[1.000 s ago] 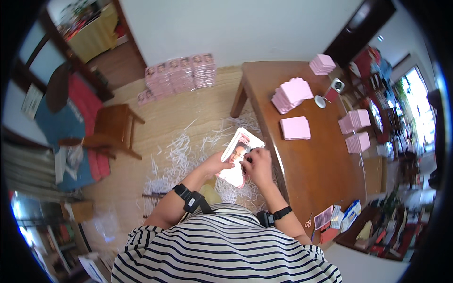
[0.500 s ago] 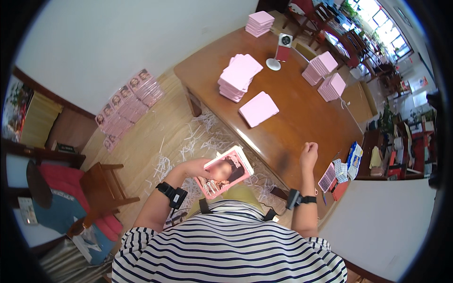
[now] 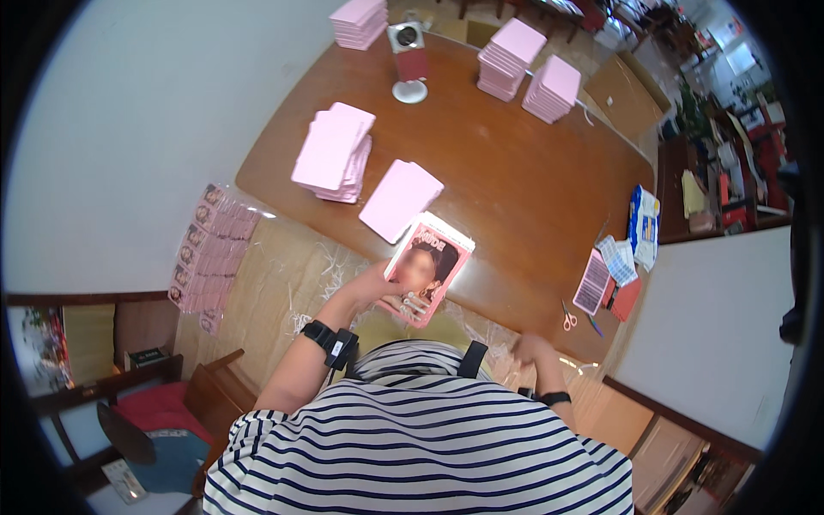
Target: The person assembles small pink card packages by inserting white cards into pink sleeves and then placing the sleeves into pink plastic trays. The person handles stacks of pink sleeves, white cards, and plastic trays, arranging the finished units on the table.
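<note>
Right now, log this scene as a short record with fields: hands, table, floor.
Left hand: holds a pink portrait-fronted pack, thumb across its front
Right hand: near the table's front edge, blurred; nothing visible in it
Table: brown
Table, far and left: five pink piles, red-and-silver device on a round white base
Table, right: scissors, blue pen
Floor, left: pink portrait packs in rows, white paper shreds

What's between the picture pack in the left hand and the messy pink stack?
In the head view, a low pink pile lies between the pack and the messy stack.
</note>
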Tool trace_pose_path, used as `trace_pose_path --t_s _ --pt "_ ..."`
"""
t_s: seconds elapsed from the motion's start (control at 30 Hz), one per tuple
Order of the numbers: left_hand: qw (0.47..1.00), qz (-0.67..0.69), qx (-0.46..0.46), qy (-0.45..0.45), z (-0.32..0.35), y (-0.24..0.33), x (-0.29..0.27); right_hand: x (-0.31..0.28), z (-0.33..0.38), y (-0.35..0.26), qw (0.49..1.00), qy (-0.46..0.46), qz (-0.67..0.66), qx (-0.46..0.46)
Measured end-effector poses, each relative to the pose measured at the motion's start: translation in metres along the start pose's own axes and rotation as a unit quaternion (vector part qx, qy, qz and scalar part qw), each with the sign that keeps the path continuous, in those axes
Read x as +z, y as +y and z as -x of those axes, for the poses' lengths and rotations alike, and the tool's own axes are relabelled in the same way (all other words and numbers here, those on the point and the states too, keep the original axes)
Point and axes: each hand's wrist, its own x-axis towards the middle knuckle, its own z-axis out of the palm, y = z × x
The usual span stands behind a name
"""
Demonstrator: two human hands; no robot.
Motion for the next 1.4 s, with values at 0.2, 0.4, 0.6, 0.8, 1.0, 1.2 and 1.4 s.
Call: trace_pose_path --t_s 0.2,0.4,0.6,0.8,1.0,1.2,1.4 --pt "0.995 -0.073 -0.017 -0.070 -0.080 0.008 0.038 -0.074 -0.031 -0.068 0.729 0.148 -0.657 -0.123" --pt "0.979 -0.159 -0.003 -0.126 -0.135 0.023 0.072 -0.081 -0.058 -0.090 0.565 0.263 -0.779 -0.061" --pt "0.959 -0.245 -0.029 -0.136 -0.154 0.033 0.029 -0.045 -0.082 -0.025 0.577 0.389 -0.717 0.052" --pt "0.963 -0.242 0.003 -0.119 -0.148 0.028 -0.019 -0.019 -0.095 -0.012 0.559 0.537 -0.579 0.253" --pt "0.967 -0.239 -0.011 -0.082 -0.138 0.024 -0.032 -0.033 -0.096 -0.006 0.480 0.541 -0.661 0.198" --pt "0.981 -0.184 -0.050 -0.035 -0.119 0.021 -0.008 -0.030 -0.089 0.023 0.537 0.451 -0.694 0.164" --pt "0.940 -0.338 0.038 0.021 -0.106 0.020 0.015 -0.024 -0.048 0.033 0.651 0.422 -0.629 0.056"
